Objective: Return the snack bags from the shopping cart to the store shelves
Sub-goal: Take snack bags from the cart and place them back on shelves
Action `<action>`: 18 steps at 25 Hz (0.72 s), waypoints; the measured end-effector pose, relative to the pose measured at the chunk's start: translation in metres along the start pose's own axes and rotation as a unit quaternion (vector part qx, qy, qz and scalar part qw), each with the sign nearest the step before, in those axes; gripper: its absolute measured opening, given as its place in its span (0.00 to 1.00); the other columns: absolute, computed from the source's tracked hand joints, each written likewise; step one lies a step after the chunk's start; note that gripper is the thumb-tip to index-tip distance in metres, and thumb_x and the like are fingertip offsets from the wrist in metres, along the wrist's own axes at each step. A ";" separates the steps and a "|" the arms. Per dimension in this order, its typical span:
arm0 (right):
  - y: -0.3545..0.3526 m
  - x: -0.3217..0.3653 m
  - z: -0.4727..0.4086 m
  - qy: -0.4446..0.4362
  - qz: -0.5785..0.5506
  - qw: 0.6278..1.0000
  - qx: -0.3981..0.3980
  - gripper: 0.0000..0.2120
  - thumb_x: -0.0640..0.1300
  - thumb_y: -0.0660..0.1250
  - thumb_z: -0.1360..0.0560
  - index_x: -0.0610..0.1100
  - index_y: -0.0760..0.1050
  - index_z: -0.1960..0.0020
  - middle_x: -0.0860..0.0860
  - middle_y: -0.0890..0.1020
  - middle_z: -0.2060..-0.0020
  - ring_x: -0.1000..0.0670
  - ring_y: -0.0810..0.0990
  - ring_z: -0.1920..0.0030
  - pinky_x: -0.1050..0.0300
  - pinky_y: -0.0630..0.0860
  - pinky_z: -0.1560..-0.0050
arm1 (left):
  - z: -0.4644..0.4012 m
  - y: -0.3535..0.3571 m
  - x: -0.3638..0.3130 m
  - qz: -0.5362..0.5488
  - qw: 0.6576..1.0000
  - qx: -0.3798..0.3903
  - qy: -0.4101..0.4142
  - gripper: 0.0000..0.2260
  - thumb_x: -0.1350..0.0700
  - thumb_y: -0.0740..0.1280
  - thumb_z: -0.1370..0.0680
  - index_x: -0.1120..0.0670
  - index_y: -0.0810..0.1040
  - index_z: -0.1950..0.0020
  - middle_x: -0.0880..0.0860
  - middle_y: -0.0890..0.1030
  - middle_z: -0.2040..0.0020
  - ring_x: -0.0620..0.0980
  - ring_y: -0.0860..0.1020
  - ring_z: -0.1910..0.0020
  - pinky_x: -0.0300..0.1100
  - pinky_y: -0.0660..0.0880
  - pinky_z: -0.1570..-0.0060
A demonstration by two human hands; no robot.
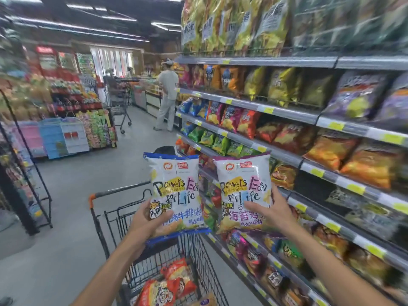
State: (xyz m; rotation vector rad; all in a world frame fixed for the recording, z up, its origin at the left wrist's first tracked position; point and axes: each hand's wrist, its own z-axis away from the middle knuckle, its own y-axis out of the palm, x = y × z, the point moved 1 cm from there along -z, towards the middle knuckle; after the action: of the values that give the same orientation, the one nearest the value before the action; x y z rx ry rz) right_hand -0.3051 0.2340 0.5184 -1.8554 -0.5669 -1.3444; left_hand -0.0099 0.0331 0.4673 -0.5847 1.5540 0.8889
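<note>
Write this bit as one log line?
left hand: holds blue-trimmed white snack bag | right hand: holds purple-trimmed white snack bag | black wire cart: below

Two white snack bags held upright side by side above the shopping cart: blue-trimmed bag on the left, purple-trimmed bag nearer the store shelves. Red-orange bags lie in the cart.

Shelves packed, dark gap open, cart below

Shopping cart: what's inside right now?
In the shopping cart, red-orange snack bags lie at the bottom, plus a paler pack at the frame edge. The forearms and held bags hide the rest.
</note>
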 end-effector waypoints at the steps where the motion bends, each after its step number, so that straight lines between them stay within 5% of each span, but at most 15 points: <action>1: -0.023 0.000 0.008 -0.007 0.001 1.000 -0.007 0.42 0.49 0.83 0.35 0.57 0.64 0.28 0.60 0.81 0.41 0.70 0.82 0.53 0.72 0.78 0.55 | 0.003 0.024 -0.003 -0.004 1.000 0.010 0.011 0.32 0.55 0.81 0.33 0.38 0.71 0.35 0.43 0.73 0.36 0.56 0.76 0.35 0.50 0.73 0.34; 3: -0.071 -0.001 0.027 -0.017 -0.007 1.000 -0.025 0.46 0.51 0.83 0.37 0.57 0.63 0.25 0.60 0.81 0.40 0.67 0.83 0.50 0.60 0.80 0.45 | 0.013 0.076 -0.008 -0.011 0.999 0.032 0.035 0.35 0.55 0.81 0.32 0.42 0.69 0.30 0.41 0.73 0.37 0.53 0.75 0.34 0.50 0.73 0.35; 6: -0.144 -0.007 0.058 -0.033 -0.004 0.998 -0.061 0.43 0.46 0.82 0.33 0.56 0.62 0.25 0.63 0.78 0.40 0.74 0.80 0.53 0.71 0.79 0.54 | 0.028 0.150 -0.007 -0.004 0.998 0.037 0.042 0.31 0.59 0.79 0.31 0.46 0.71 0.33 0.40 0.76 0.47 0.43 0.79 0.47 0.43 0.80 0.47; 10: -0.229 -0.020 0.103 -0.032 -0.001 0.994 -0.105 0.44 0.51 0.82 0.34 0.57 0.63 0.25 0.58 0.81 0.39 0.67 0.83 0.49 0.70 0.79 0.58 | 0.036 0.238 0.002 -0.014 0.993 0.098 0.065 0.49 0.47 0.85 0.40 0.46 0.64 0.24 0.48 0.69 0.26 0.48 0.76 0.33 0.54 0.75 0.35; 13: -0.289 -0.028 0.141 -0.033 0.004 0.989 -0.142 0.47 0.53 0.82 0.36 0.57 0.62 0.23 0.57 0.81 0.37 0.60 0.85 0.45 0.62 0.83 0.50 | 0.043 0.314 0.009 0.024 0.990 0.133 0.040 0.36 0.62 0.77 0.28 0.49 0.63 0.25 0.43 0.71 0.36 0.34 0.83 0.57 0.35 0.81 0.56; 16: -0.344 -0.038 0.182 -0.025 0.021 0.982 -0.188 0.47 0.54 0.83 0.36 0.58 0.62 0.23 0.57 0.81 0.36 0.57 0.84 0.42 0.49 0.82 0.40 | 0.065 0.394 0.009 0.017 0.984 0.176 0.034 0.38 0.57 0.80 0.31 0.49 0.64 0.26 0.48 0.65 0.24 0.35 0.82 0.51 0.38 0.80 0.48; 18: -0.374 -0.048 0.208 -0.011 0.025 0.976 -0.216 0.46 0.51 0.83 0.34 0.57 0.62 0.23 0.56 0.81 0.36 0.59 0.84 0.43 0.57 0.83 0.45 | 0.054 0.432 0.027 0.021 0.979 0.204 0.020 0.35 0.64 0.75 0.26 0.51 0.63 0.23 0.45 0.65 0.30 0.31 0.81 0.67 0.32 0.79 0.62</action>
State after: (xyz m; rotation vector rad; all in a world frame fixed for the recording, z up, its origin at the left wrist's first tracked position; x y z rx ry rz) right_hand -0.4682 0.6295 0.5611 -2.2157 -0.2453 -1.5010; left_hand -0.3213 0.3316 0.5321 -0.2755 1.7296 0.5660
